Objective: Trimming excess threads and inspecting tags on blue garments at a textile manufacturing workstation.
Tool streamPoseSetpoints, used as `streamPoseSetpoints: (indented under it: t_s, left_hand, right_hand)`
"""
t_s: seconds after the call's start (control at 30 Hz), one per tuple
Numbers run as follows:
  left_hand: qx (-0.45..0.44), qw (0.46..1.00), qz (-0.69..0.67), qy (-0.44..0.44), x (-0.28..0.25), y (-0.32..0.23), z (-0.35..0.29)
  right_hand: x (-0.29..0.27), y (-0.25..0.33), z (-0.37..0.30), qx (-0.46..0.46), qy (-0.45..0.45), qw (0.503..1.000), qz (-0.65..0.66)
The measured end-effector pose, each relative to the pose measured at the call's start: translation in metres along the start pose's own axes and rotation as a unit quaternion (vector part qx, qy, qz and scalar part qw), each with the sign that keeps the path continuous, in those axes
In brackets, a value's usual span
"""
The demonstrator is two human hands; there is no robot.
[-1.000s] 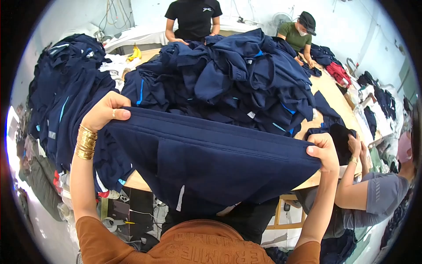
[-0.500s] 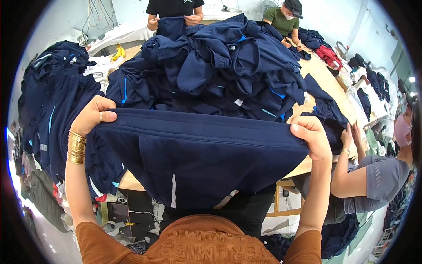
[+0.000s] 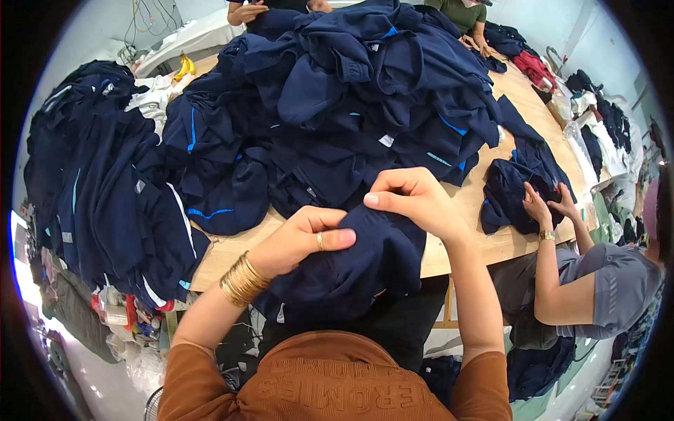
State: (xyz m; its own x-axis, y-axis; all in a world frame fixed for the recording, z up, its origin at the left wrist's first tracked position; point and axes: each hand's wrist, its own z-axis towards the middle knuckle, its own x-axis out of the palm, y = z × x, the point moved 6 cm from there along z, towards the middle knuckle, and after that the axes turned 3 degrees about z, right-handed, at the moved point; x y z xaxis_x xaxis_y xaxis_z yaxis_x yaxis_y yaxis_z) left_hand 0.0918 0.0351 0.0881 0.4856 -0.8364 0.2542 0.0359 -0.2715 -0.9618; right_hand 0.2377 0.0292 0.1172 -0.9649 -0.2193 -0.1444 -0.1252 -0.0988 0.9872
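Note:
A pair of navy pants (image 3: 379,259) hangs bunched in front of me over the near table edge, a small white strip showing low on its left side. My left hand (image 3: 302,242), with a ring and gold bangles, pinches the gathered cloth between thumb and fingers. Slightly higher and to the right, my right hand (image 3: 419,203) is closed on the same pants, thumb on top. The two hands are close together, with a short stretch of cloth between them. Just beyond lies a large heap of navy garments (image 3: 323,133), some with blue or white trim.
A second navy pile (image 3: 98,182) drapes over the wooden table (image 3: 463,242) at left. At right, a co-worker's hands (image 3: 544,207) handle another navy garment (image 3: 509,189). Two more people work across the table. Bananas (image 3: 184,67) lie at the far left; red cloth (image 3: 533,69) lies far right.
My hands have come inward from holding the waistband stretched wide, so the pants now hang folded and bunched. The co-worker at right has spread hands over the garment there.

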Motion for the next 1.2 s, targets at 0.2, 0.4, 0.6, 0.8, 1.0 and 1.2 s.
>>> streamPoseSetpoints:
  t_s: [0.2,0.4,0.6,0.8,1.0,1.2]
  left_hand:
    - [0.041,0.990,0.004,-0.138,-0.003,0.020,0.002]
    - [0.028,0.981,0.025,-0.191,0.005,0.041,0.010]
    - [0.058,0.982,0.071,-0.167,0.017,0.046,0.026]
    - [-0.009,0.982,-0.077,-0.173,0.024,0.067,0.039]
    - [-0.015,0.982,-0.057,-0.177,0.025,0.077,0.042]
    - [-0.071,0.965,-0.191,-0.164,0.030,0.082,0.038]
  right_hand:
    - [0.000,-0.016,-0.055,-0.144,-0.364,0.913,-0.116]
    - [0.021,-0.022,-0.089,-0.170,-0.394,0.888,-0.165]
    - [0.019,-0.022,-0.089,-0.183,-0.379,0.878,-0.228]
    - [0.012,-0.040,-0.089,-0.164,-0.398,0.878,-0.208]
    - [-0.005,-0.044,-0.099,-0.149,-0.422,0.843,-0.300]
    - [-0.081,-0.105,-0.124,0.014,-0.465,0.766,-0.445]
